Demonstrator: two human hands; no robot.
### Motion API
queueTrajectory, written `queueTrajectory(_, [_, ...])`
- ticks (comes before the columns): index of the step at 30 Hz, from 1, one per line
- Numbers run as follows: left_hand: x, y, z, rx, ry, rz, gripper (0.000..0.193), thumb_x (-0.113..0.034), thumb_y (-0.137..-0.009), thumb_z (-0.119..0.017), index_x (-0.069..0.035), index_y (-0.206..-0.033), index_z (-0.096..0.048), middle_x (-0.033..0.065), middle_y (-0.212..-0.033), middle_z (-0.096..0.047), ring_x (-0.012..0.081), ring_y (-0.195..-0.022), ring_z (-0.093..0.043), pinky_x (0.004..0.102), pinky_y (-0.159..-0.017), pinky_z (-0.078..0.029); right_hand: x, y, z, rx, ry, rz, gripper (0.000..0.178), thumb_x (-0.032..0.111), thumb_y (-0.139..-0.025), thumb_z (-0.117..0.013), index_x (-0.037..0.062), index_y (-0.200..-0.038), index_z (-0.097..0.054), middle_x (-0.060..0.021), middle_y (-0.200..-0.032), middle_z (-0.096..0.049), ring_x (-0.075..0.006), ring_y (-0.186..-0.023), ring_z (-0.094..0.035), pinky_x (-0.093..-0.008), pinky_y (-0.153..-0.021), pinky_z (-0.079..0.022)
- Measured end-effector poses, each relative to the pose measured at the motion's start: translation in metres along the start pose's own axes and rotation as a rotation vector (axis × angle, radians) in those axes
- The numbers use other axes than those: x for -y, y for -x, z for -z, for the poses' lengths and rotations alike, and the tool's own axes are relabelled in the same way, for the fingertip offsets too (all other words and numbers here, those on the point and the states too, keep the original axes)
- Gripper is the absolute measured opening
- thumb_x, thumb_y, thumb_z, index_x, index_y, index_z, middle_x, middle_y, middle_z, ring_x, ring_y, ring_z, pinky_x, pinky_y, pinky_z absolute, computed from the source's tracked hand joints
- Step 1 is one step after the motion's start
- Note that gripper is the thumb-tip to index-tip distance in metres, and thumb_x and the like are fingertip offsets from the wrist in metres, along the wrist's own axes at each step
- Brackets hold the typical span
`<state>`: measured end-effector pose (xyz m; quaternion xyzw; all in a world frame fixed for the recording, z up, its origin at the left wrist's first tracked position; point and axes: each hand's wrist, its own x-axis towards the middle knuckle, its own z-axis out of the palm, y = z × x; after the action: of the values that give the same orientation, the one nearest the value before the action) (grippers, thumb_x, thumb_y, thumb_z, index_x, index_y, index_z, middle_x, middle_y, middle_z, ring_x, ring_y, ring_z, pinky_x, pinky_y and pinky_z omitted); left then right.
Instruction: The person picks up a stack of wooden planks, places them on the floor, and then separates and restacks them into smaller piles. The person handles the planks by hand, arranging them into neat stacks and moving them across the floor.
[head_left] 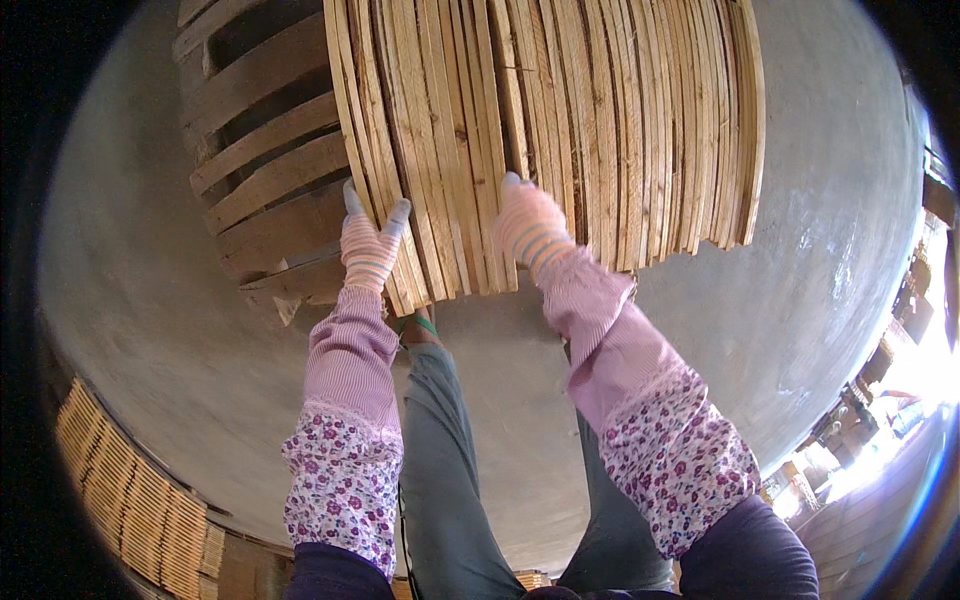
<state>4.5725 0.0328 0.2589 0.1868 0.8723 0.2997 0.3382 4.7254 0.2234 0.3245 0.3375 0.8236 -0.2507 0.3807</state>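
Observation:
A row of long pale wooden slats stands on edge, packed side by side, with their near ends toward me. My left hand, in a pink striped glove with grey fingertips, grips the slats at the left end of the row. Its thumb presses their top edges and its fingers reach down the outer side. My right hand, gloved the same way and slightly blurred, is closed on slats near the middle, beside a narrow dark gap. One grey fingertip shows at that gap; most of its other fingers are hidden.
A worn wooden pallet sticks out left of the slats on the grey floor. Stacks of slatted wood lie at the lower left. Wood pieces line the bright right edge. My legs stand close before the row.

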Motion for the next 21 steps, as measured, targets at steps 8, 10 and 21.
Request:
queueTrajectory(8, [-0.002, -0.001, 0.027, 0.187, -0.364, 0.144, 0.104, -0.068, -0.085, -0.061, -0.007, -0.157, -0.016, 0.0266, -0.127, -0.059, 0.0409, -0.115, -0.06, 0.0475, -0.099, -0.048, -0.001, 0.01, 0.074, -0.153, -0.184, -0.132, 0.026, 0.028, -0.089, -0.063, 0.0056, -0.1, -0.071, -0.0165, -0.092, -0.072, -0.0305, -0.087, -0.07, -0.0418, -0.079, -0.055])
queueTrajectory(10, [-0.038, -0.004, 0.022, 0.34, -0.405, 0.231, 0.111, -0.073, -0.082, -0.061, -0.01, -0.159, -0.012, 0.0285, -0.146, -0.041, 0.0444, -0.124, -0.053, 0.0475, -0.105, -0.044, -0.038, 0.053, 0.076, -0.193, -0.349, -0.156, 0.029, 0.031, -0.093, -0.059, 0.0048, -0.101, -0.068, -0.0168, -0.097, -0.071, -0.0278, -0.09, -0.07, -0.0438, -0.08, -0.054])
queueTrajectory(21, [-0.084, 0.058, 0.08, 0.209, -0.193, 0.263, 0.12, -0.053, -0.076, -0.081, -0.012, -0.159, -0.005, 0.0319, -0.151, -0.034, 0.047, -0.135, -0.042, 0.0459, -0.113, -0.038, -0.121, 0.324, -0.026, -0.03, -0.42, -0.477, 0.038, 0.037, -0.082, -0.069, 0.0038, -0.099, -0.073, -0.0211, -0.1, -0.071, -0.0383, -0.098, -0.067, -0.0457, -0.084, -0.052])
